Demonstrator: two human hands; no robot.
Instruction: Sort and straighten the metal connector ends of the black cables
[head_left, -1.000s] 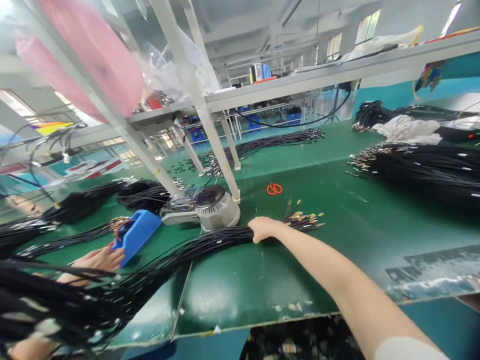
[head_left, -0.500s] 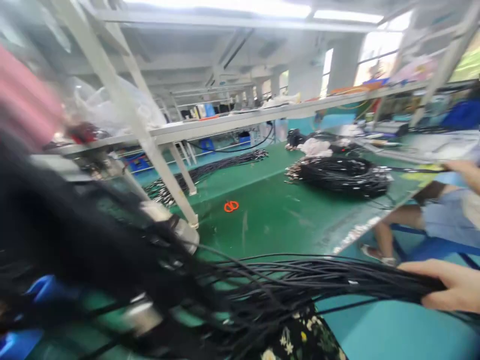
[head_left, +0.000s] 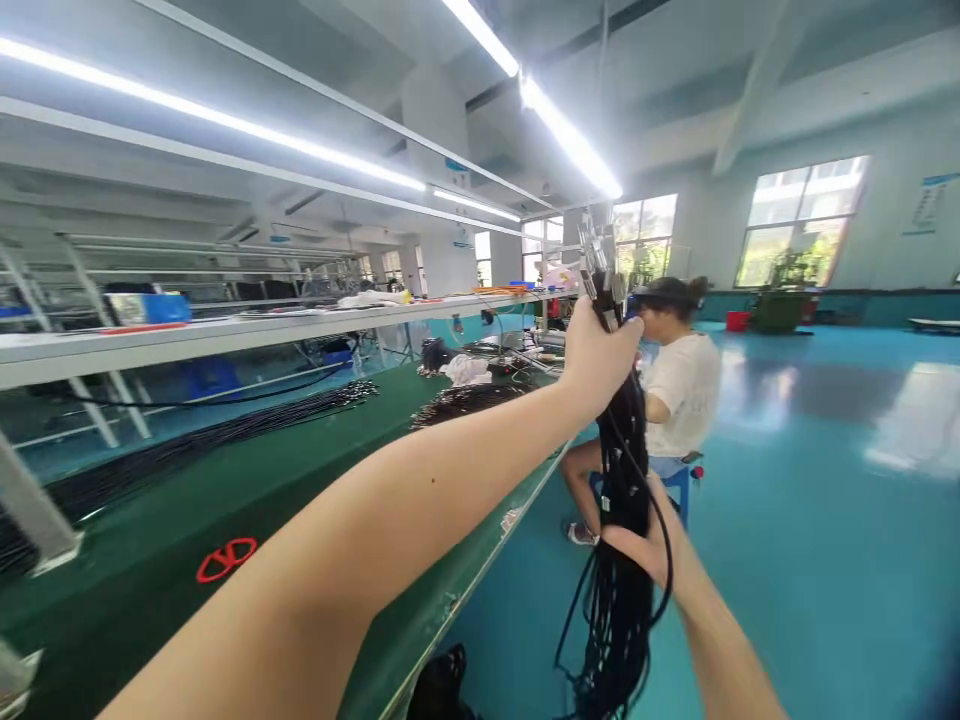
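I hold a thick bundle of black wires [head_left: 621,610] upright over the blue floor, beside the green bench [head_left: 315,470]. My left hand [head_left: 598,352] is closed round the bundle near its top, just under the metal terminal ends [head_left: 600,262]. My right hand [head_left: 639,540] is wrapped round the same bundle lower down. Below it the wires hang loose in loops toward the floor.
Red scissors [head_left: 226,559] lie on the bench. More black wire bundles [head_left: 469,399] lie further along it, under a long white shelf [head_left: 225,337]. Another person [head_left: 679,385] sits on a blue stool at the bench edge, right behind the bundle. Open blue floor [head_left: 825,520] spreads to the right.
The bundle has been pulled off the bench and swung upright, terminals on top. My view has turned right, away from the bench, and both hands now grip the bundle.
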